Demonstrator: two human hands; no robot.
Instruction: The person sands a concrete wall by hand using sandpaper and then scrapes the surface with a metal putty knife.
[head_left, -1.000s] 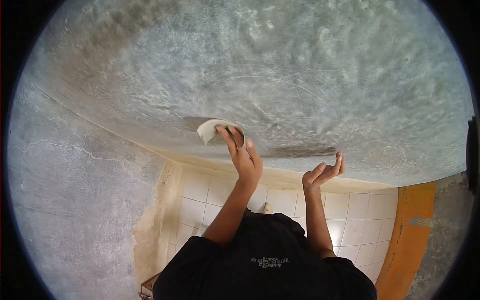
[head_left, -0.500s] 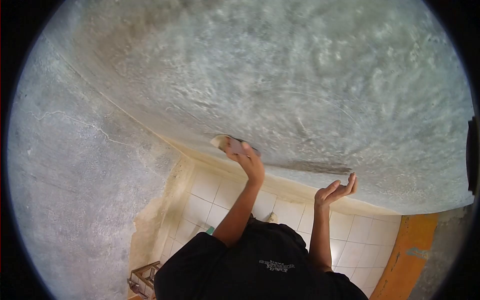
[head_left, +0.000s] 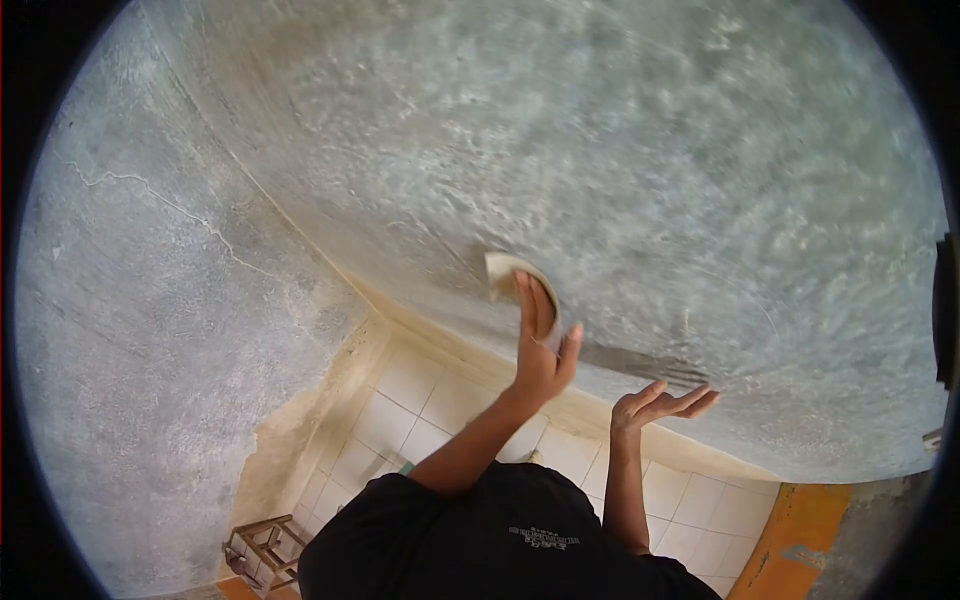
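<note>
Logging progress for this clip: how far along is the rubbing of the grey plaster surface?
Done: pale scuffing covers much of the grey plaster surface. In hand: left hand presses a pale curved abrasive sheet against it; right hand open, empty. Left: seemingly the dark streak by the edge.

Rough grey ceiling (head_left: 620, 150), white-tiled wall (head_left: 420, 400)

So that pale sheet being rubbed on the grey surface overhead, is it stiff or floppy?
Probably floppy: the pale sheet curves under the left hand instead of lying flat. It seems light, since flat fingers alone pin it to the grey surface. It would likely drop if released.
</note>
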